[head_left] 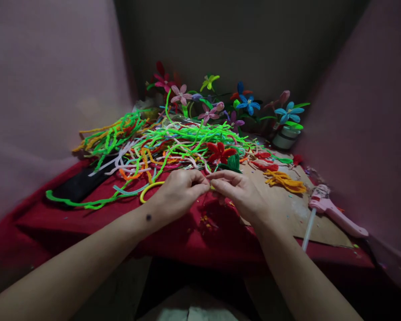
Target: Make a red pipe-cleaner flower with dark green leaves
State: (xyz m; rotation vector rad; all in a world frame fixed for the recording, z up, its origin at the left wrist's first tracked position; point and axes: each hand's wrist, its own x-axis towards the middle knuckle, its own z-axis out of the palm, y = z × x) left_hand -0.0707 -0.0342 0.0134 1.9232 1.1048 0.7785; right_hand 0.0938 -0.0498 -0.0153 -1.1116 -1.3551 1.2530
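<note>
My left hand (180, 191) and my right hand (237, 194) meet over the front of the table, fingertips pinched close together. Between them shows a small yellow piece (213, 187), mostly covered by the fingers; it looks like a bit of pipe cleaner. Just beyond the fingers lies a red pipe-cleaner flower (221, 153) with a dark green leaf (233, 163) beside it. A yellow loop (147, 192), like a scissors handle, pokes out left of my left hand. Small orange scraps (207, 222) lie on the red cloth below the hands.
A tangled heap of pipe cleaners (194, 136), mostly green, spreads behind the hands. Finished flowers (249, 104) stand at the back, near a small jar (286, 137). Rightward, cardboard (280, 214) carries orange pipe cleaners (285, 181) and a pink glue gun (337, 214). A black object (82, 183) lies left.
</note>
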